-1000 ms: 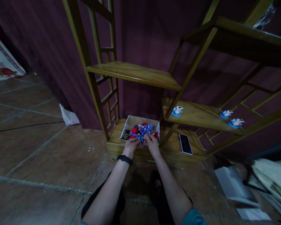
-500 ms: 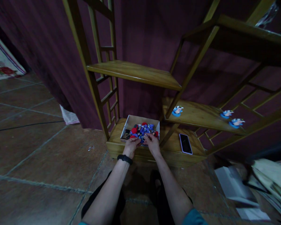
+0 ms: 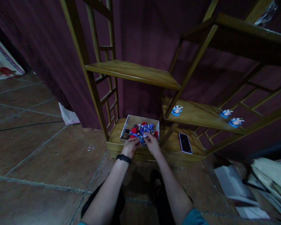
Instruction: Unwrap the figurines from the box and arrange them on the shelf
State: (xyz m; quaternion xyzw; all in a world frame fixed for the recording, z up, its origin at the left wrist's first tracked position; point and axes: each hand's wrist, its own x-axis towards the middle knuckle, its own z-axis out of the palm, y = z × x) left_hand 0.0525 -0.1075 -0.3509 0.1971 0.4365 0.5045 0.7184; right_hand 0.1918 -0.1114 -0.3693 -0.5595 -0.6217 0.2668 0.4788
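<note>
Over the front edge of a shallow cardboard box, both hands pinch one small blue-and-white figurine. My left hand, with a black band on its wrist, is closed on the figurine's left side and base. From the right, the fingertips of my right hand close on its upper part. Fingers hide much of its shape. Inside the box lies a heap of small figures in blue, purple, red and black. Three similar blue-based figurines stand on the shelf to the right, one of them at its left end.
The box rests on the low base of a wooden display rack. A phone with a purple edge lies on that base to the right. A slanting post stands between them. White boxes sit on the tiled floor at right.
The figurine appears slightly turned between my fingers, and my right hand has shifted a little. The rest of the scene moves only slightly with my head.
</note>
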